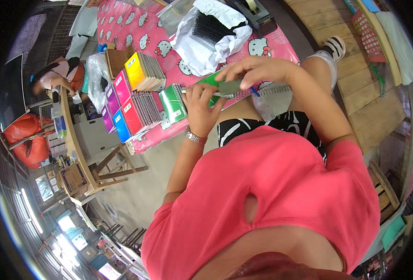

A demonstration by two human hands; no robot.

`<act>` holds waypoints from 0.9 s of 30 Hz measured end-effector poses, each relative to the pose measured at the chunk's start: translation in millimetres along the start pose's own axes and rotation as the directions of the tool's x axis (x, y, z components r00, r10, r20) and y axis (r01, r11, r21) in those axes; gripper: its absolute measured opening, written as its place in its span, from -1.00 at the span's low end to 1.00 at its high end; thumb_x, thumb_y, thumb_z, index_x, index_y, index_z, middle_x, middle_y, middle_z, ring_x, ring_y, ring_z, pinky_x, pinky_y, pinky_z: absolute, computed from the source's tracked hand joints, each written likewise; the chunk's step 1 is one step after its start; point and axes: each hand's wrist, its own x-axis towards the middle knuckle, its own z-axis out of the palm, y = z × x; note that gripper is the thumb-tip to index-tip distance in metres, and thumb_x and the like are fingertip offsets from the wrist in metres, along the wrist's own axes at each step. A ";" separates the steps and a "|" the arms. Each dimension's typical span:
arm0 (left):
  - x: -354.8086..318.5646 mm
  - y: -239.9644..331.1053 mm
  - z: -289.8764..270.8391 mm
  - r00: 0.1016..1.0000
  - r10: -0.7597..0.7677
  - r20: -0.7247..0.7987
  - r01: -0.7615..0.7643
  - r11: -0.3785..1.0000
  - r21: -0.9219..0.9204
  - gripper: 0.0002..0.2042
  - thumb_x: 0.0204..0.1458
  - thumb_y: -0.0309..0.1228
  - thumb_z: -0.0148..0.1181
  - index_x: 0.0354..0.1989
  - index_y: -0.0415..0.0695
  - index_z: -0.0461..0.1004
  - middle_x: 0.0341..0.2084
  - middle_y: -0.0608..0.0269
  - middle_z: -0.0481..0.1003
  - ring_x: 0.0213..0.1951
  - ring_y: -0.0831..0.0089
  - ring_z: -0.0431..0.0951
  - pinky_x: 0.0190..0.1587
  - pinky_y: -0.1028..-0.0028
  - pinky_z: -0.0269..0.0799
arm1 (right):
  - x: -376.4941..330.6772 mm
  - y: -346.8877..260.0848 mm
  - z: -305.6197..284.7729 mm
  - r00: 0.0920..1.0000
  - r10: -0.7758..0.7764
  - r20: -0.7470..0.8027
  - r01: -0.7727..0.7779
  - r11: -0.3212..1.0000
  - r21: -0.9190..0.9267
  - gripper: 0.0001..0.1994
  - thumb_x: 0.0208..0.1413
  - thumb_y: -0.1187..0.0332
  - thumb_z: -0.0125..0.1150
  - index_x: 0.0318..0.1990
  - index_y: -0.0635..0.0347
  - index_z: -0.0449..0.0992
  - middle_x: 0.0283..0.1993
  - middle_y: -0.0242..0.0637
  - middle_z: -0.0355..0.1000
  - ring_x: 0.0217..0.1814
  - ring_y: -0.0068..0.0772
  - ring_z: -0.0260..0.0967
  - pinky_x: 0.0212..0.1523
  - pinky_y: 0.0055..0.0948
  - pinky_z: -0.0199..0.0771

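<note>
From here I see the left hand (201, 99) curled on a green notebook (210, 80), probably for steadying, while the right hand (268, 71) (half-bent, its grip I cannot tell) touches it.

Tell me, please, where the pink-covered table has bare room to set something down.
The widest bare patch of the pink tablecloth lies beyond the yellow notebooks, left of the white wrapping. A smaller one lies between that wrapping, the black device and the right hand. The near left corner is crowded with notebook stacks.
</note>
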 end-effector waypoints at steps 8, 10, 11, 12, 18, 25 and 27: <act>5.7 -7.7 2.0 1.000 -0.015 -0.004 0.015 0.999 -0.035 -0.66 -0.24 -0.31 0.47 -0.27 -0.09 0.51 -0.25 0.21 0.43 -0.13 0.16 0.35 -0.08 0.21 0.24 | 6.4 4.0 -10.8 0.999 0.040 -0.031 -0.049 0.909 -0.413 -0.59 -0.07 0.18 0.25 -0.10 0.27 0.58 0.10 -0.20 0.40 0.13 -0.36 0.30 0.14 -0.39 0.25; 6.6 -7.2 1.2 1.000 -0.014 0.006 0.014 0.999 -0.043 -0.66 -0.24 -0.32 0.47 -0.27 -0.09 0.51 -0.26 0.21 0.43 -0.13 0.16 0.35 -0.07 0.21 0.24 | 5.3 11.0 -11.8 0.998 -0.015 -0.064 0.001 0.975 -0.224 -0.59 -0.04 0.20 0.24 -0.08 0.30 0.57 0.00 -0.24 0.44 0.03 -0.42 0.33 0.04 -0.42 0.30; 7.2 -7.4 0.4 1.000 -0.017 0.015 0.018 0.999 -0.049 -0.65 -0.25 -0.32 0.48 -0.27 -0.09 0.51 -0.27 0.20 0.43 -0.14 0.15 0.36 -0.06 0.20 0.24 | 5.6 11.9 -12.7 0.993 -0.064 -0.102 0.061 0.998 -0.028 -0.59 0.00 0.23 0.23 -0.05 0.33 0.55 -0.11 -0.27 0.48 -0.07 -0.48 0.37 -0.05 -0.46 0.34; 10.3 -7.1 0.2 1.000 -0.017 0.012 0.017 0.999 -0.047 -0.65 -0.25 -0.32 0.48 -0.27 -0.09 0.51 -0.27 0.20 0.43 -0.14 0.15 0.36 -0.06 0.20 0.24 | 6.2 11.5 -14.5 0.993 -0.065 -0.101 0.062 0.998 -0.031 -0.59 0.00 0.23 0.23 -0.05 0.33 0.55 -0.11 -0.27 0.48 -0.07 -0.48 0.37 -0.05 -0.46 0.34; 12.0 -7.7 0.3 1.000 -0.017 -0.013 0.016 0.997 -0.071 -0.63 -0.27 -0.32 0.49 -0.28 -0.10 0.48 -0.29 0.18 0.43 -0.14 0.13 0.37 -0.08 0.20 0.25 | 4.7 -0.2 -7.5 0.994 -0.079 -0.070 0.062 0.973 -0.222 -0.57 -0.12 0.26 0.34 -0.05 0.26 0.55 0.07 -0.22 0.42 0.13 -0.33 0.32 0.15 -0.37 0.27; 13.0 -7.0 -1.1 1.000 -0.017 -0.011 0.016 0.997 -0.081 -0.63 -0.27 -0.33 0.48 -0.29 -0.12 0.46 -0.30 0.16 0.42 -0.15 0.13 0.37 -0.09 0.19 0.25 | 8.2 1.0 -8.9 0.997 -0.029 -0.078 0.021 0.995 -0.100 -0.54 -0.10 0.20 0.29 -0.03 0.27 0.54 0.15 -0.22 0.38 0.20 -0.34 0.27 0.21 -0.35 0.21; 12.9 -8.9 -1.8 1.000 -0.019 -0.015 0.018 0.996 -0.086 -0.63 -0.26 -0.34 0.48 -0.28 -0.12 0.46 -0.31 0.16 0.42 -0.16 0.12 0.37 -0.09 0.20 0.25 | 10.2 -3.5 -6.8 0.983 -0.180 0.020 0.175 0.973 0.148 -0.54 -0.10 0.23 0.29 -0.01 0.28 0.54 0.14 -0.23 0.38 0.19 -0.35 0.27 0.22 -0.36 0.20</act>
